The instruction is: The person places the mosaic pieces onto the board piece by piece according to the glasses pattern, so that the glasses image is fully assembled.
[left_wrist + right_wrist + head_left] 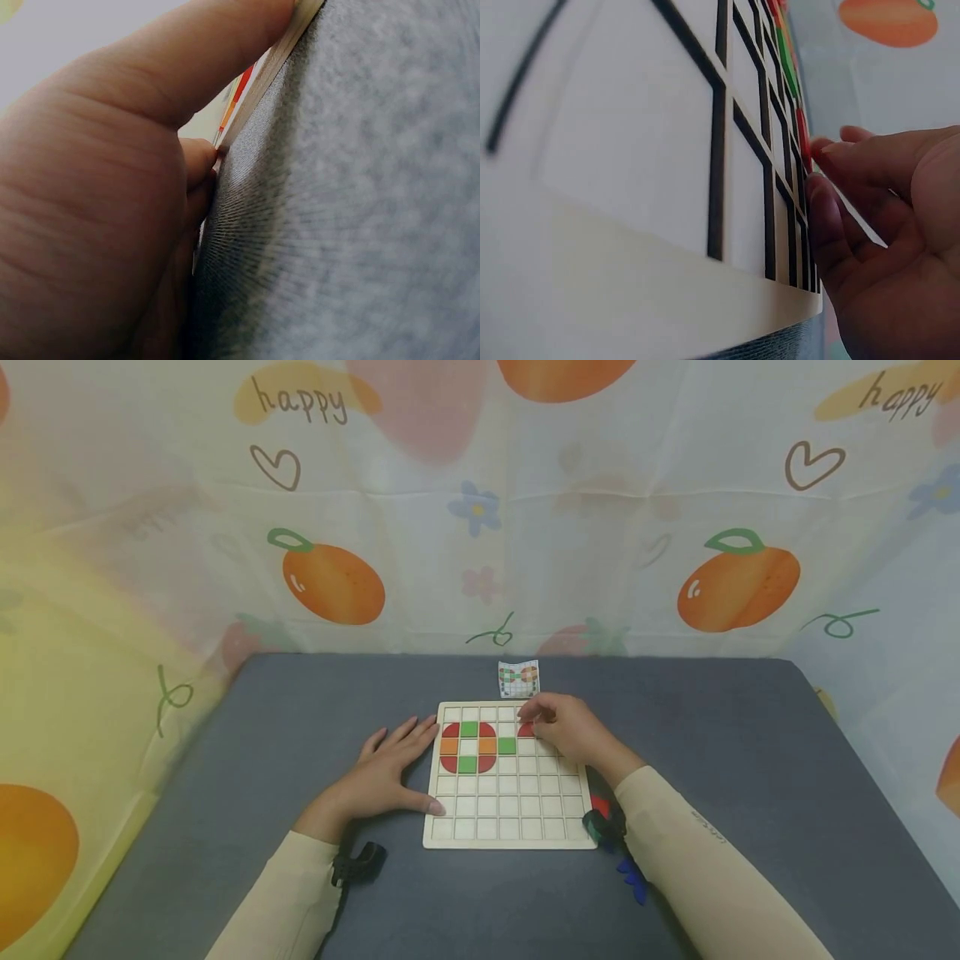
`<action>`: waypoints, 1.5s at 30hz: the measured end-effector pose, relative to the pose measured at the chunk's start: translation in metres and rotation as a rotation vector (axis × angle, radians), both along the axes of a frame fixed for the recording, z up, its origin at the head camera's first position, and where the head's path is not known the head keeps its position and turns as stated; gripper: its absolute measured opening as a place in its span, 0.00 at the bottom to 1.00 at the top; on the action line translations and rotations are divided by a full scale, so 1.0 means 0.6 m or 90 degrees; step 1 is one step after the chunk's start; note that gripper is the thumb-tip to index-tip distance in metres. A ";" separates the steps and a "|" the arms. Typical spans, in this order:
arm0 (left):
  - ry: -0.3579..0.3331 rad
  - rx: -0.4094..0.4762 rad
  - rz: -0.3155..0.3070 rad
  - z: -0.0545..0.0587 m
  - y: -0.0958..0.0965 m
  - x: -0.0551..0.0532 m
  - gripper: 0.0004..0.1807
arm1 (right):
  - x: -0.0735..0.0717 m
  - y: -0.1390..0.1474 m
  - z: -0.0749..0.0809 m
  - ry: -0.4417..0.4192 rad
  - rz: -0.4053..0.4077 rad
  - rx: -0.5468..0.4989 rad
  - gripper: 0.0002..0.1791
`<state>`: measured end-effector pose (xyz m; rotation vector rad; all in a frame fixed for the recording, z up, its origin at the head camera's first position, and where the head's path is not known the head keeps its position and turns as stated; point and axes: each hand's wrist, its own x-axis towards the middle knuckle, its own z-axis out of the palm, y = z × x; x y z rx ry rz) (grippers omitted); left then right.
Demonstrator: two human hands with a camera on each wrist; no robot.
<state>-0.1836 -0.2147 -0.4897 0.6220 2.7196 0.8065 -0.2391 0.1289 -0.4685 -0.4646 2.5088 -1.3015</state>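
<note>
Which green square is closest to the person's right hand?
The rightmost green square, beside an orange square, is nearest the right hand. The other two green squares sit farther left, between red pieces.

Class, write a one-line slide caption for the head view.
Left hand touching the left edge of a grid board, right hand at a red tile.

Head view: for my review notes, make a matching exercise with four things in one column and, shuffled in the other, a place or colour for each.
1. left hand
2. right hand
3. picture card
4. tabletop

A. just beyond the board's far edge
B. dark grey
C. over the board, fingertips at a red piece
D. fingers spread, at the board's left edge

Pairs: 1-D, 2-C, 3-A, 4-B
</note>
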 end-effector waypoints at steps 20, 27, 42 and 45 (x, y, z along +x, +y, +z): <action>0.002 -0.002 -0.001 -0.004 -0.003 -0.001 0.73 | 0.030 0.047 0.023 -0.044 0.000 -0.167 0.31; 0.001 -0.002 0.001 -0.007 -0.003 -0.002 0.73 | 0.060 0.079 0.029 -0.059 -0.009 -0.226 0.32; 0.003 -0.004 0.001 -0.008 -0.003 -0.002 0.73 | 0.123 0.169 0.005 -0.035 -0.047 -0.235 0.29; 0.003 -0.002 0.001 -0.008 -0.003 -0.001 0.73 | 0.131 0.188 -0.003 -0.041 -0.058 -0.228 0.30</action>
